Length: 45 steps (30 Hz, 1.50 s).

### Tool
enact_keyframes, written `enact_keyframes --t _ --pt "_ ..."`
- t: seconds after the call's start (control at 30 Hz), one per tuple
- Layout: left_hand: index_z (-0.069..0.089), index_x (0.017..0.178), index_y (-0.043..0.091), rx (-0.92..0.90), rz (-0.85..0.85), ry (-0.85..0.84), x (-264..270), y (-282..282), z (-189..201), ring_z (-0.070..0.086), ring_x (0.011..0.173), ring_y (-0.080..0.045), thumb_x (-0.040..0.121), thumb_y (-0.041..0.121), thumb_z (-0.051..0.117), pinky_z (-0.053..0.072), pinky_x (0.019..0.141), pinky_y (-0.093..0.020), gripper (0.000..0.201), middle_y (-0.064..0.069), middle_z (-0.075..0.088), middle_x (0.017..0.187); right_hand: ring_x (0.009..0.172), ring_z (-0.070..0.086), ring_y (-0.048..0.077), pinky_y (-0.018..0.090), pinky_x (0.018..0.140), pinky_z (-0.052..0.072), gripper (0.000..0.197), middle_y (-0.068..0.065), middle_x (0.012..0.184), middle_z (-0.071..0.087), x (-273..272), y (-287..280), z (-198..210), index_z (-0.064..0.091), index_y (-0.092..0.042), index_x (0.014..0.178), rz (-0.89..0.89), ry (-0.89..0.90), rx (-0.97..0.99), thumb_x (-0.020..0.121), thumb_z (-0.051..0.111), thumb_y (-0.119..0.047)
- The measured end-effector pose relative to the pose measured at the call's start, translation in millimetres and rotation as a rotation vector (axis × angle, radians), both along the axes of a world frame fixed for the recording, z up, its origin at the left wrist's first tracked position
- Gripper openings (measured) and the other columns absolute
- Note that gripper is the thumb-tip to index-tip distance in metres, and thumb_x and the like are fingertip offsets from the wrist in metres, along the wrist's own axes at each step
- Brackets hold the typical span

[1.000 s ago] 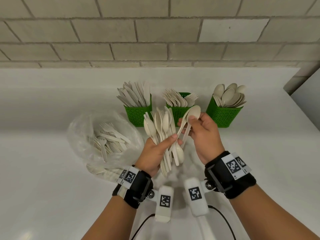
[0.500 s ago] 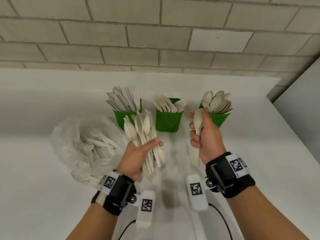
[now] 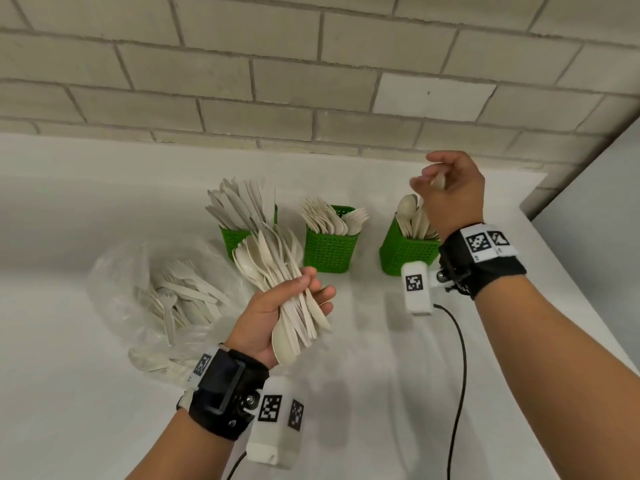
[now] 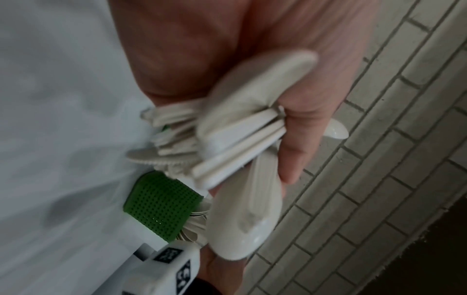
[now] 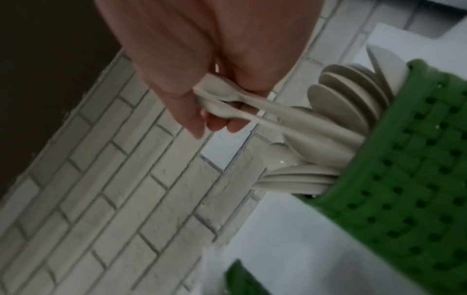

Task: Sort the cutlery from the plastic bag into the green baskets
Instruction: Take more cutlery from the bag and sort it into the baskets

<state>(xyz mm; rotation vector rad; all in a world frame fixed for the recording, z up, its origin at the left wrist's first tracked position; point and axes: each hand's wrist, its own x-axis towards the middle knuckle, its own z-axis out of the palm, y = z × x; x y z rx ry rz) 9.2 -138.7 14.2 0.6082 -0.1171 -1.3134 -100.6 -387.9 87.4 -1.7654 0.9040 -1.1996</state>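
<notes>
My right hand point(image 3: 450, 188) pinches two spoons point(image 5: 227, 103) by their bowls, handles already down among the spoons in the right basket point(image 3: 401, 254), while my left hand point(image 3: 277, 306) curls its fingers point(image 4: 300, 127) round a mixed bundle point(image 3: 277, 271) held above the worktop point(image 3: 346, 358), just beside the bag point(image 3: 138, 289) that has forks left in it. If I let go while the handles sit on the packed spoons, I expect the pair to tip out over the rim. The bundle fans loosely, so a slack left grip could spill pieces.
</notes>
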Motion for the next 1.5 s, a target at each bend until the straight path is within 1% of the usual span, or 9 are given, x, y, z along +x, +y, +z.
enact_keyframes --t 0.13,0.23,0.3,0.37,0.43,0.53,0.9,1.17,1.5 --pt "0.075 0.081 0.01 0.001 -0.026 -0.027 3.0 2.2 0.2 0.074 0.081 -0.025 0.038 0.01 0.097 0.06 0.068 -0.034 0.049 -0.009 0.073 0.081 0.117 0.054 0.021 0.029 0.107 0.037 0.036 0.01 0.123 0.061 -3.7 -4.0 -26.3 0.063 -0.008 0.12 0.051 0.466 -0.387 0.09 0.048 0.006" --pt "0.077 0.084 0.01 0.003 -0.043 -0.065 1.6 4.0 1.6 0.073 0.084 -0.026 0.052 0.005 0.089 0.059 0.07 -0.034 0.035 -0.011 0.074 0.089 0.144 0.027 0.034 0.042 0.119 0.012 0.034 0.018 0.144 0.047 -1.8 3.1 -39.0 0.054 -0.001 0.132 0.106 0.773 -0.415 0.101 0.042 -0.007" --pt "0.077 0.09 0.008 -0.024 -0.061 -0.092 1.3 4.9 0.3 0.072 0.086 -0.028 0.05 0.009 0.092 0.059 0.072 -0.036 0.043 -0.013 0.073 0.093 0.143 0.027 0.033 0.04 0.118 0.015 0.033 0.015 0.144 0.046 1.1 19.1 -31.9 0.056 -0.006 0.13 0.034 0.678 -0.445 0.102 0.044 -0.018" --pt "0.077 0.093 0.009 -0.041 -0.089 -0.115 1.2 5.9 0.0 0.072 0.085 -0.027 0.048 0.013 0.094 0.058 0.072 -0.036 0.048 -0.012 0.073 0.093 0.122 0.05 0.021 0.029 0.105 0.034 0.024 0.006 0.124 0.058 5.4 48.0 -9.7 0.064 -0.016 0.116 0.044 0.444 -0.348 0.099 0.048 -0.025" --pt "0.077 0.095 0.01 -0.054 -0.117 -0.161 0.9 6.8 1.0 0.072 0.082 -0.025 0.05 0.017 0.094 0.058 0.071 -0.035 0.048 -0.01 0.074 0.093 0.088 0.061 0.001 0.015 0.08 0.043 0.014 -0.006 0.102 0.066 10.7 77.9 12.6 0.067 -0.022 0.1 0.291 0.385 -0.071 0.097 0.054 -0.027" --pt "0.078 0.095 0.01 -0.075 -0.141 -0.207 -0.5 8.8 2.5 0.072 0.076 -0.024 0.05 0.021 0.094 0.058 0.066 -0.033 0.049 -0.009 0.075 0.092 0.063 0.059 -0.003 0.009 0.056 0.043 0.02 -0.002 0.092 0.071 16.1 110.3 15.5 0.07 -0.017 0.102 0.587 0.465 0.218 0.09 0.065 -0.031" --pt "0.074 0.107 0.004 -0.106 -0.131 -0.191 -2.8 21.9 -4.7 0.059 0.052 -0.018 0.054 0.017 0.09 0.048 0.052 -0.029 0.057 -0.009 0.07 0.08 0.067 0.064 0.013 0.023 0.061 0.053 0.017 0.003 0.076 0.069 18.4 120.7 1.5 0.065 -0.01 0.094 0.481 -0.278 0.685 0.083 0.064 0.002" --pt "0.077 0.095 0.007 0.002 -0.111 -0.196 5.2 28.6 -10.6 0.059 0.051 -0.018 0.05 0.007 0.084 0.048 0.051 -0.028 0.046 -0.008 0.069 0.076 0.072 0.065 0.013 0.031 0.072 0.058 0.018 0.002 0.081 0.07 10.0 78.7 24.8 0.063 -0.011 0.096 0.252 -0.522 0.483 0.088 0.062 0.005" --pt "0.078 0.091 0.008 -0.071 -0.026 0.01 14.4 27.8 -7.2 0.061 0.054 -0.015 0.043 0.014 0.096 0.054 0.052 -0.031 0.052 -0.003 0.066 0.069 0.079 0.066 0.012 0.033 0.08 0.057 0.031 -0.01 0.085 0.063 29.6 65.4 21.7 0.064 -0.023 0.101 0.338 -0.016 -0.111 0.087 0.063 0.004"
